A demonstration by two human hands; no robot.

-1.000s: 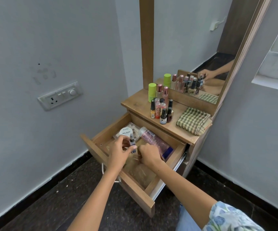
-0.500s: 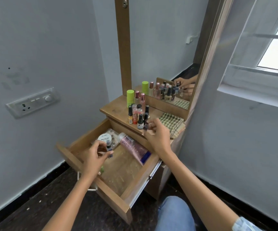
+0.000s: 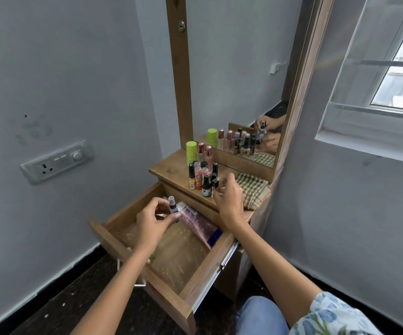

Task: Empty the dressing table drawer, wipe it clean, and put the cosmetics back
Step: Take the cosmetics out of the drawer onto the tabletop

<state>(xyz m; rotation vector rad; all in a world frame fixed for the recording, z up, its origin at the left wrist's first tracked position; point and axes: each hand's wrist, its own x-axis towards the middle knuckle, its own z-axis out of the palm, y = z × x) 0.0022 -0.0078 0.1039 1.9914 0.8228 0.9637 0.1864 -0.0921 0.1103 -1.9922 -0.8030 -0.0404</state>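
Observation:
The wooden drawer (image 3: 164, 284) of the dressing table stands pulled out. Over its back left part my left hand (image 3: 153, 223) pinches a small spray bottle (image 3: 172, 207) with a grey-blue cap, held upright. A pink and purple tube (image 3: 199, 224) lies along the drawer's back right. My right hand (image 3: 229, 200) is at the tabletop (image 3: 171, 171), thumb and fingers round a small dark bottle (image 3: 215, 183) at the right edge of a cluster of several nail polish bottles (image 3: 199, 176). Behind them stand a green-capped bottle (image 3: 191, 151) and pink-capped ones.
A folded green checked cloth (image 3: 253, 191) lies on the tabletop's right end. The tall mirror (image 3: 244, 88) rises behind and reflects both hands. A switch plate (image 3: 55, 163) is on the left wall, a window (image 3: 393, 88) on the right. My knee (image 3: 260, 315) is under the drawer's right corner.
My right hand rose from the drawer to the tabletop with the small dark bottle and set it by the cluster. My left hand lifted the spray bottle a little. The view shifted left.

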